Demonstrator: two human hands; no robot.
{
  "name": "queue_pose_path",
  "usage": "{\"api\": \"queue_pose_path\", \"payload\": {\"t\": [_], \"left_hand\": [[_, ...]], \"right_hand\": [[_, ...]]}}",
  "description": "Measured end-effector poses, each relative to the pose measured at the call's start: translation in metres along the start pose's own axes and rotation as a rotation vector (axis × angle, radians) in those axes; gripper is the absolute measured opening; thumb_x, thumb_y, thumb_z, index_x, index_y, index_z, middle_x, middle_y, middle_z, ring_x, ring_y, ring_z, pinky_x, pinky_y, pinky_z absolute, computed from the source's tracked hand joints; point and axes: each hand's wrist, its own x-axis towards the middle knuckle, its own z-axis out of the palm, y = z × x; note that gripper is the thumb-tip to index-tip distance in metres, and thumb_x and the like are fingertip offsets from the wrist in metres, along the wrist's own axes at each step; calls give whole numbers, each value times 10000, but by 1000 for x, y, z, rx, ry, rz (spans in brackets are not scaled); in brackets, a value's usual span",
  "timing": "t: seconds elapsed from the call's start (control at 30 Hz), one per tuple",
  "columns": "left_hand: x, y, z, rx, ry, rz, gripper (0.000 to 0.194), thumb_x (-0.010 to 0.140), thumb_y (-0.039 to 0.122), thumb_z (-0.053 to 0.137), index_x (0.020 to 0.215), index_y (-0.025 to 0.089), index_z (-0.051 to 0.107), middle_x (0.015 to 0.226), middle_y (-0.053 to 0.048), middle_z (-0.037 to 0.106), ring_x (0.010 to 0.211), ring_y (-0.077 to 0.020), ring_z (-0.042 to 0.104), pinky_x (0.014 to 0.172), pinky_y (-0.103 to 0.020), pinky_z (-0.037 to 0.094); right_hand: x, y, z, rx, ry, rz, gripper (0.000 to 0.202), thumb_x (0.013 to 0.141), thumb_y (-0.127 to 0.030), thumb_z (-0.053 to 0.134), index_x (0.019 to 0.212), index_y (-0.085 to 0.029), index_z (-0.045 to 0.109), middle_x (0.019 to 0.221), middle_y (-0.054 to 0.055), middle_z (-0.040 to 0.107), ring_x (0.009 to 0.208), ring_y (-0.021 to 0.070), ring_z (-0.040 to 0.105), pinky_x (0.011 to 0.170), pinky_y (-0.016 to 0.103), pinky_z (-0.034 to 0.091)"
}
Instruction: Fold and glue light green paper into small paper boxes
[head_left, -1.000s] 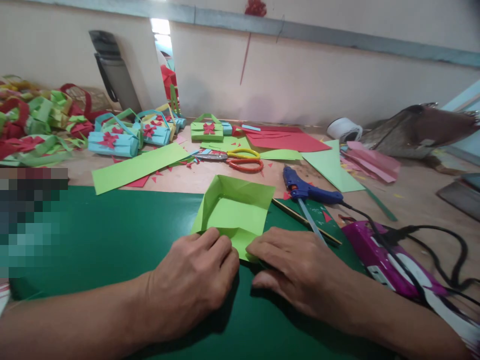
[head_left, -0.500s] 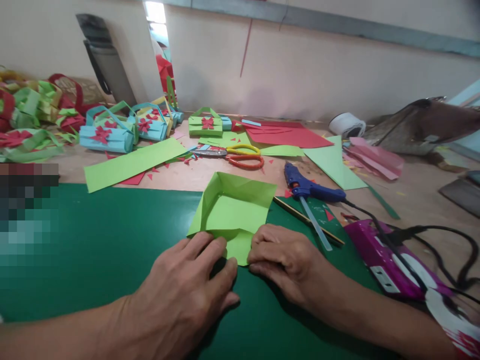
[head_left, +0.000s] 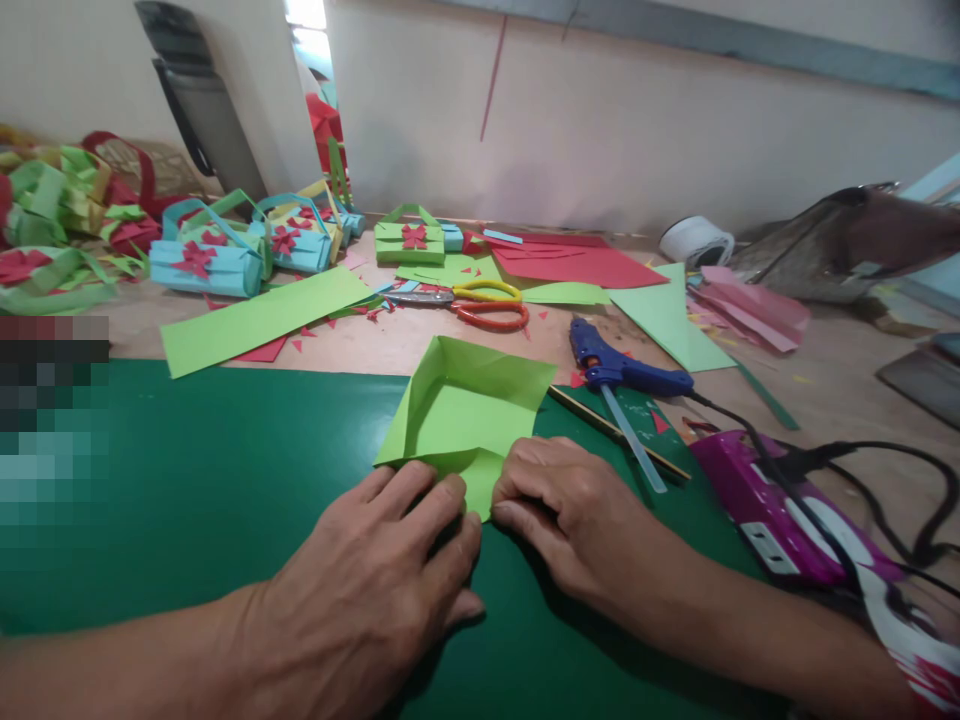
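A light green folded paper box [head_left: 469, 415] with upright walls at its back and sides lies on the green mat [head_left: 225, 480]. Its near flap slopes down toward me. My left hand [head_left: 390, 560] rests at the box's near left edge, fingers bent over the flap, thumb apart on the mat side. The flap's near right corner is pinched between the thumb and curled fingers of my right hand [head_left: 570, 510]. Part of the flap is hidden under both hands.
Right of the box lie a blue glue gun [head_left: 626, 372], a thin stick [head_left: 585, 415] and a purple power strip [head_left: 780, 520] with cables. Scissors [head_left: 487, 303], paper sheets [head_left: 262, 320] and small paper bags [head_left: 206, 262] are behind.
My right hand has shifted slightly left and up along the near flap, and the flap's edge is more bent. My left fingers have moved slightly right. The view has shifted a little.
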Motion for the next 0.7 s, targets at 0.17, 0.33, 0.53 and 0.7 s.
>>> {"api": "queue_pose_path", "payload": {"t": [0.17, 0.33, 0.53, 0.7], "left_hand": [[2, -1, 2, -49, -53, 8, 282, 916, 369, 442, 1078, 163, 545, 1028, -75, 548, 880, -242, 463, 723, -408, 440], [3, -2, 3, -35, -23, 25, 266, 908, 361, 463, 1054, 159, 558, 996, -71, 553, 848, -228, 456, 714, -390, 433], [4, -2, 3, -37, -3, 24, 249, 886, 356, 501, 1021, 160, 572, 969, -65, 564, 832, -228, 462, 710, -386, 434], [3, -1, 4, -24, 3, 25, 253, 894, 354, 488, 1030, 157, 569, 972, -65, 564, 833, -225, 463, 711, -384, 436]], "right_hand": [[2, -2, -1, -11, 7, 34, 165, 833, -147, 536, 672, -173, 513, 706, -5, 513, 689, 138, 452, 665, 291, 314], [4, -1, 1, -8, 33, 23, 161, 825, -141, 540, 668, -168, 523, 695, -4, 520, 670, 131, 455, 649, 284, 309], [3, 2, 7, -78, 57, -11, 173, 826, -124, 510, 657, -163, 514, 673, 6, 519, 647, 134, 447, 640, 288, 312], [5, 2, 9, -135, 91, -22, 175, 810, -115, 515, 641, -160, 512, 662, 14, 528, 632, 139, 450, 622, 289, 313]]}}
